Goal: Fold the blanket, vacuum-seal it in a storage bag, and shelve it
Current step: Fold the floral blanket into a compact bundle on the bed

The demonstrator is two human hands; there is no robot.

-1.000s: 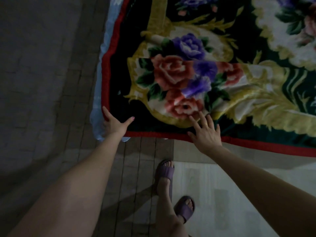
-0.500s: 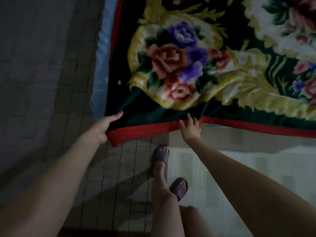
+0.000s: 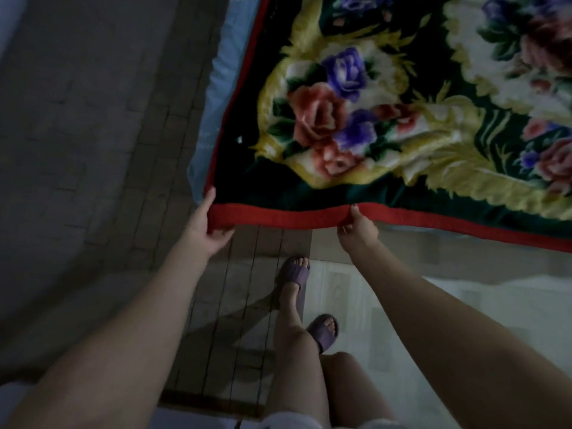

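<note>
A dark green blanket (image 3: 402, 125) with red and purple roses, yellow scrolls and a red border lies spread over a bed. My left hand (image 3: 205, 229) grips the near left corner of the red border, thumb on top and fingers underneath. My right hand (image 3: 359, 229) pinches the same red edge further right. The edge between my hands is lifted slightly and pulled straight.
A light blue sheet (image 3: 216, 97) shows under the blanket's left side. A dim grey brick wall (image 3: 93, 119) stands to the left. My feet in purple slippers (image 3: 294, 272) stand on the pale floor near the bed.
My hands went from lying flat on the blanket near its edge to gripping the red border. The near edge has been lifted and drawn toward me.
</note>
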